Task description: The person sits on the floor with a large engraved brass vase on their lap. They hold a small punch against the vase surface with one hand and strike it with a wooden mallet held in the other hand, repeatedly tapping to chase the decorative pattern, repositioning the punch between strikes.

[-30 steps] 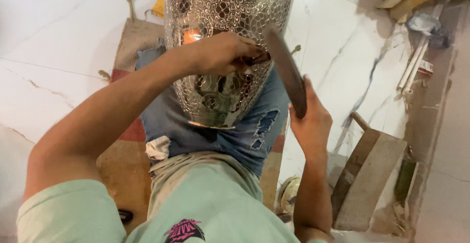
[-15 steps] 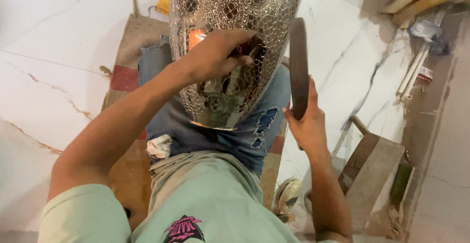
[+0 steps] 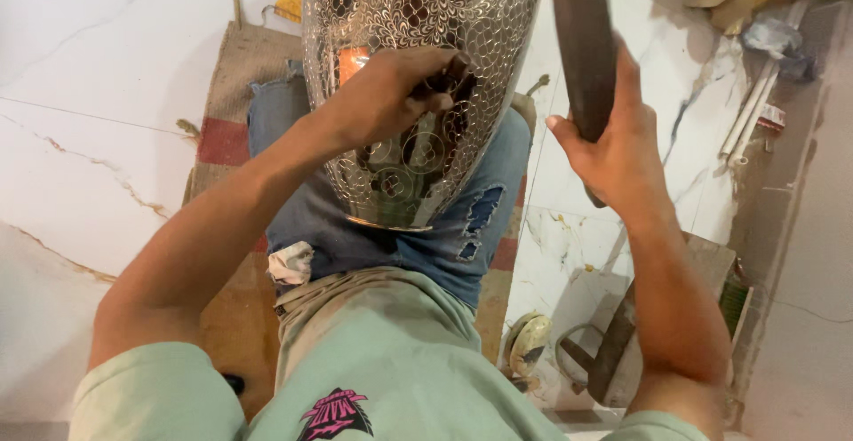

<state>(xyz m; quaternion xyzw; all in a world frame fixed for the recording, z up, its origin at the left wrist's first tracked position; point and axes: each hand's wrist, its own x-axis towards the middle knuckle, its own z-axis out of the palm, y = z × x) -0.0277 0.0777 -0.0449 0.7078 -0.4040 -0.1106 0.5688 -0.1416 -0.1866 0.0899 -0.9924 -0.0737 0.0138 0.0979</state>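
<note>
Left hand [image 3: 395,95] pinches a small tool, tip hidden, against pierced metal vessel [image 3: 418,15]. Right hand [image 3: 613,152] at 3 o'clock grips dark bar [image 3: 582,41], top cut off.

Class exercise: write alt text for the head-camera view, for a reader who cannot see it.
Seen from above, a seated person steadies a pierced, patterned metal vessel on their lap with the left hand, which pinches a small tool against its surface. The right hand grips a dark bar raised beside it. Burlap mat and marble floor lie beneath.
</note>
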